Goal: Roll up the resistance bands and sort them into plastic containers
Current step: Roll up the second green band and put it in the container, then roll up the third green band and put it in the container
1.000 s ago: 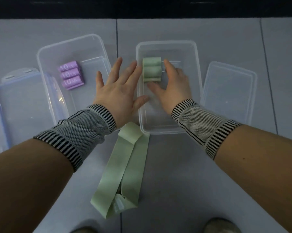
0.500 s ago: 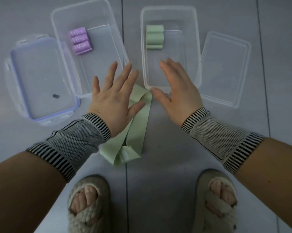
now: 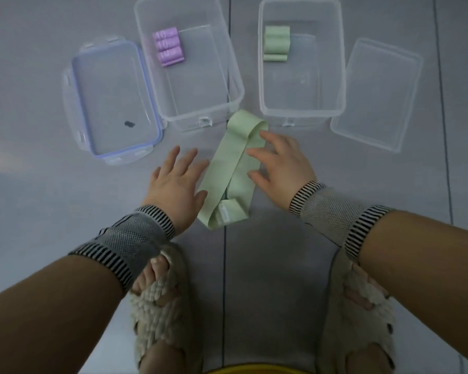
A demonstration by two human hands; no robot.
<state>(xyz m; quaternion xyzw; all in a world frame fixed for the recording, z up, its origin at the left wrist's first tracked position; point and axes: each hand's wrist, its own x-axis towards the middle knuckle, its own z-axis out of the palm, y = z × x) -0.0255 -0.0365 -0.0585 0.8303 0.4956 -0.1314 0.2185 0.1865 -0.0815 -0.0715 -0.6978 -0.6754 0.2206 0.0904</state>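
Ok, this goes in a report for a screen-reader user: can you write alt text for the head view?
Two open hands, left hand and right hand, flank an unrolled green band lying on the floor. Beyond it, the left container holds purple rolls and the right container holds green rolls, lids alongside.

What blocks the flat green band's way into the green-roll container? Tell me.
Nothing visible. The flat green band lies on the floor just before the open container, whose near half is bare. Its lid lies off to the right. Both hands flank the band.
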